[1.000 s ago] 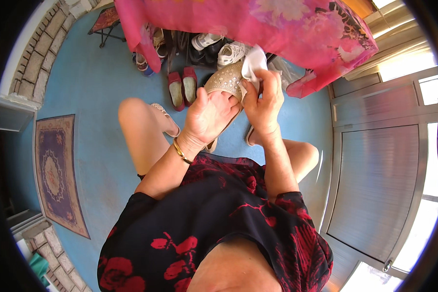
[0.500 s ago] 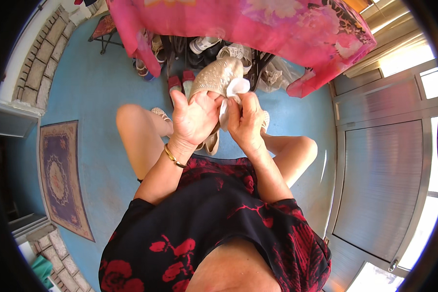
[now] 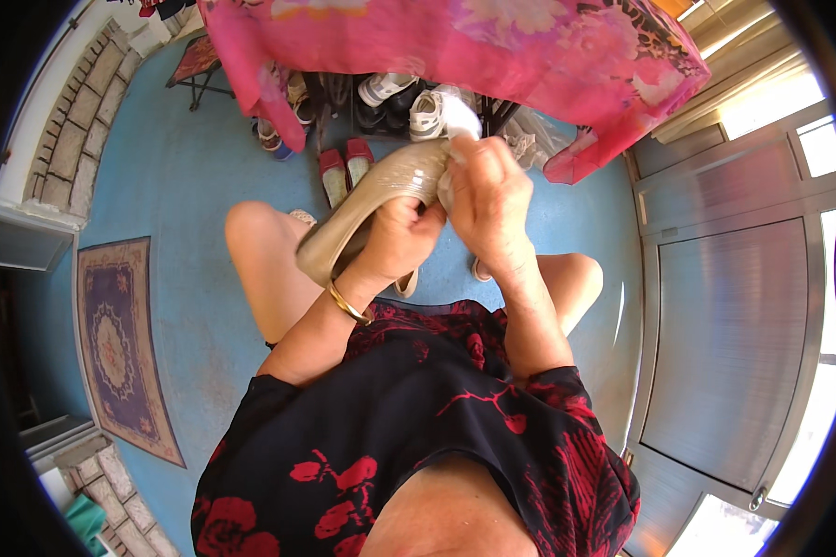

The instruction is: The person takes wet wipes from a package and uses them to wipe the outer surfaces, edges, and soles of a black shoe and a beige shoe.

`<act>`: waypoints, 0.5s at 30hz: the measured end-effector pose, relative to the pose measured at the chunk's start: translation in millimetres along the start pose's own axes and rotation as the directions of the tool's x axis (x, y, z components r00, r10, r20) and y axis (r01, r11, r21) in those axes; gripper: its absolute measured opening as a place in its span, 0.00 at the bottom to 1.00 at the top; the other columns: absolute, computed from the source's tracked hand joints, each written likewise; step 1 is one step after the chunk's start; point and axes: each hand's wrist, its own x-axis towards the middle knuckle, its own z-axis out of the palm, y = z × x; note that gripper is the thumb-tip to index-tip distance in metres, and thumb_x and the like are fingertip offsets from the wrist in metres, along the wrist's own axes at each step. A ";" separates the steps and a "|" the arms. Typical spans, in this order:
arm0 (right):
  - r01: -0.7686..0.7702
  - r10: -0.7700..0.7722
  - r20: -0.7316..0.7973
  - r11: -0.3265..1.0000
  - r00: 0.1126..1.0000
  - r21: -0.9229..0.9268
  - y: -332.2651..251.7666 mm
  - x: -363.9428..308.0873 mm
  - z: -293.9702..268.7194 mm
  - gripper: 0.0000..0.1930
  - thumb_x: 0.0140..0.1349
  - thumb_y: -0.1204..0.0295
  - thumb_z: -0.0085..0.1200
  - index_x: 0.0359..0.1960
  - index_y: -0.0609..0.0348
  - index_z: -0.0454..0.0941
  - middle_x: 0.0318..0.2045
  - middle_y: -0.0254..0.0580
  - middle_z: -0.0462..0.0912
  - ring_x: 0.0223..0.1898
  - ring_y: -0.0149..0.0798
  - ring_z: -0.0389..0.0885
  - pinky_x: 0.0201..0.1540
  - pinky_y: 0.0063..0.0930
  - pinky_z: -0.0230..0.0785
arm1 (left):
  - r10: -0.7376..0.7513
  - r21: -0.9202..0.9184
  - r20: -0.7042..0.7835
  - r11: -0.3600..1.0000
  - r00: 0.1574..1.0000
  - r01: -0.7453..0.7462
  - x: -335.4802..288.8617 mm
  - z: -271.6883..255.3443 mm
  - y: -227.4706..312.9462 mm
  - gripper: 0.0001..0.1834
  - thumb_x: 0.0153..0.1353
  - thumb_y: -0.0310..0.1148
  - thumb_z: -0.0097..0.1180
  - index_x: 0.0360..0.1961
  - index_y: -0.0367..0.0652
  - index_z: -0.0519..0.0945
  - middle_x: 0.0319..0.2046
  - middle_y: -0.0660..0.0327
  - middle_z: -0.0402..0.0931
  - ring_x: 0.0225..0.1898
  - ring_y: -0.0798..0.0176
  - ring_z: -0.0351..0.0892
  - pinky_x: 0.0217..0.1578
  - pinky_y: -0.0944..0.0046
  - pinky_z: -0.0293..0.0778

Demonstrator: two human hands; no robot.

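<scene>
No packages, labels, signs or screens in view.

The tan shoe (image 3: 367, 209) in my left hand (image 3: 395, 246) looks smooth and a bit shiny, like soft leather. The white cloth (image 3: 463, 125) under my right hand (image 3: 488, 195) looks soft and matt. My bangle (image 3: 346, 304) is shiny gold metal. The blue floor (image 3: 186, 176) is painted, smooth and dull. The pink cloth (image 3: 492, 46) is thin with flowers. The rug (image 3: 121, 343) looks woolly. The door (image 3: 729, 343) is shiny grey metal.
</scene>
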 end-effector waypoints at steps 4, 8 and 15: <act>0.169 -0.173 0.109 0.985 0.979 0.043 -8.9 -5.1 1.6 0.13 0.48 0.84 0.51 0.37 0.61 0.76 0.24 0.45 0.74 0.23 0.46 0.75 0.25 0.33 0.70 | 0.029 0.202 0.110 0.978 0.993 -0.051 -9.4 -6.8 -9.7 0.12 0.50 0.18 0.49 0.38 0.37 0.73 0.29 0.55 0.73 0.33 0.60 0.74 0.33 0.59 0.69; 0.081 -0.076 -0.054 0.993 0.996 0.087 20.9 -15.4 3.7 0.11 0.43 0.82 0.50 0.30 0.57 0.75 0.25 0.41 0.75 0.27 0.45 0.75 0.25 0.31 0.68 | 0.270 0.445 0.208 0.830 0.940 -0.337 7.9 -6.7 -15.2 0.15 0.53 0.24 0.53 0.45 0.42 0.72 0.34 0.57 0.73 0.36 0.59 0.74 0.36 0.60 0.71; 0.115 -0.116 0.065 0.993 0.991 0.030 23.0 -12.7 -2.9 0.08 0.46 0.78 0.49 0.29 0.54 0.77 0.33 0.38 0.76 0.32 0.45 0.72 0.35 0.34 0.65 | -0.110 0.809 0.339 0.541 0.934 -0.230 -7.6 -17.8 -6.6 0.16 0.62 0.33 0.43 0.50 0.44 0.69 0.41 0.54 0.73 0.41 0.54 0.74 0.42 0.58 0.72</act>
